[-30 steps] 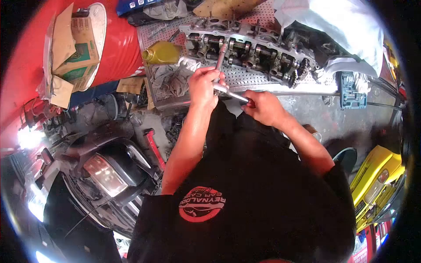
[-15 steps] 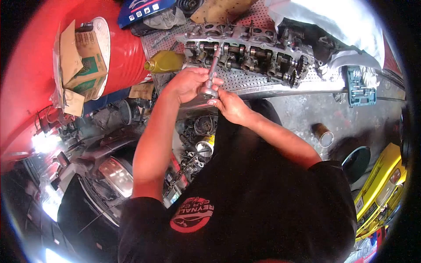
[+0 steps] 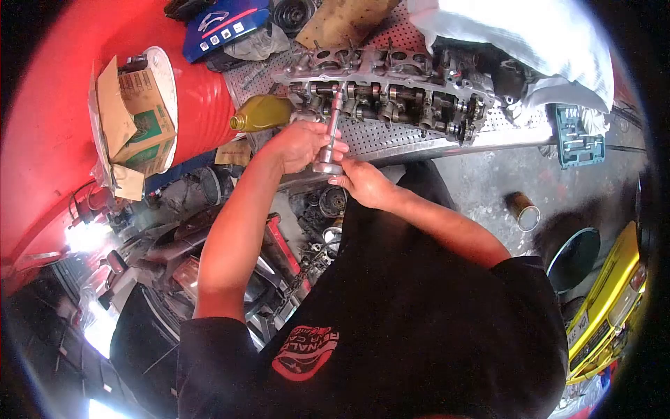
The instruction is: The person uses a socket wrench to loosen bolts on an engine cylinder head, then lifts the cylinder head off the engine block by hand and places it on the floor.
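A metal tool [image 3: 335,126] with a long shaft and a round flat head at its near end is held between my two hands, its far tip overlapping the cylinder head [image 3: 391,87]. My left hand [image 3: 300,145] is closed, its fingers curled round the shaft just above the round head. At that head, my right hand [image 3: 366,183] pinches with thumb and fingers, partly hiding its right side. The cylinder head lies on a perforated metal bench [image 3: 363,142], camshafts and lobes exposed along its near side.
An olive oil bottle [image 3: 264,114] lies left of the cylinder head. Further left, a cardboard box [image 3: 143,119] sits on a red drum [image 3: 202,105]. To the right are a teal socket case [image 3: 581,157] and, on the floor, a tin can [image 3: 522,211]. Engine parts crowd below my left arm.
The whole view has shifted a little, with the bench lower in it. The tool stands slightly more upright in the picture, both hands keeping their places on it.
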{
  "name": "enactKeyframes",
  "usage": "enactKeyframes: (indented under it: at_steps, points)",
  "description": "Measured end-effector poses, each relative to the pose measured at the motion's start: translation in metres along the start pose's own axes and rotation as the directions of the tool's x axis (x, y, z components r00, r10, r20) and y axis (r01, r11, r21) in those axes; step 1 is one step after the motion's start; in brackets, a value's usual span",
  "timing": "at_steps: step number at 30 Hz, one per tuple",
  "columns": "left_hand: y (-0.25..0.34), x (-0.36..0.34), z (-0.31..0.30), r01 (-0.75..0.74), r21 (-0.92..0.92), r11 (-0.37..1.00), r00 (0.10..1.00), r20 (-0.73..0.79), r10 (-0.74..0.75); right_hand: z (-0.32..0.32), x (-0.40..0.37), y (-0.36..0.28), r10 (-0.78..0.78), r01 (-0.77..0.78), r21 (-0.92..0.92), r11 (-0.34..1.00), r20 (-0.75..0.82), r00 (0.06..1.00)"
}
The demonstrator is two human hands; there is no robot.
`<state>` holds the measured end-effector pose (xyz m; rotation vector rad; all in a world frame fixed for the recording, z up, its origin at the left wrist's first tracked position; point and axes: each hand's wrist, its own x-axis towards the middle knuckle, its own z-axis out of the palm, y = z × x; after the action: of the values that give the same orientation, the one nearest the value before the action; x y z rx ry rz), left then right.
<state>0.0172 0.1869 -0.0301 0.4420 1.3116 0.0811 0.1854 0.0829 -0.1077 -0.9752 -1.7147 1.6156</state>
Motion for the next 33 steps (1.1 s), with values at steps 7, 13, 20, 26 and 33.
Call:
enactKeyframes:
  at_steps: [7,13,20,26,33]
  points:
    - [0.02,0.0,0.022,0.157,0.488,0.859,0.944,-0.33,0.016,-0.008,0.005,-0.019,0.059,-0.065,0.135,0.989,0.041,0.997]
    - [0.031,-0.005,0.006,0.112,0.136,0.984,0.991,-0.084,-0.102,-0.007,0.014,-0.021,0.04,-0.055,0.197,0.979,0.08,0.996]
    - [0.029,0.007,0.005,0.172,0.384,0.907,0.961,-0.269,-0.068,-0.007,0.018,-0.023,-0.021,0.0,0.278,0.96,0.07,0.997]
    - [0.042,-0.001,0.011,0.141,0.127,0.982,0.983,-0.14,-0.123,-0.006,0.022,-0.018,-0.028,-0.009,0.292,0.956,0.121,0.992]
    - [0.038,0.016,0.009,0.229,0.578,0.784,0.959,-0.272,-0.08,0.001,0.023,-0.017,-0.005,-0.027,0.295,0.955,0.108,0.994]
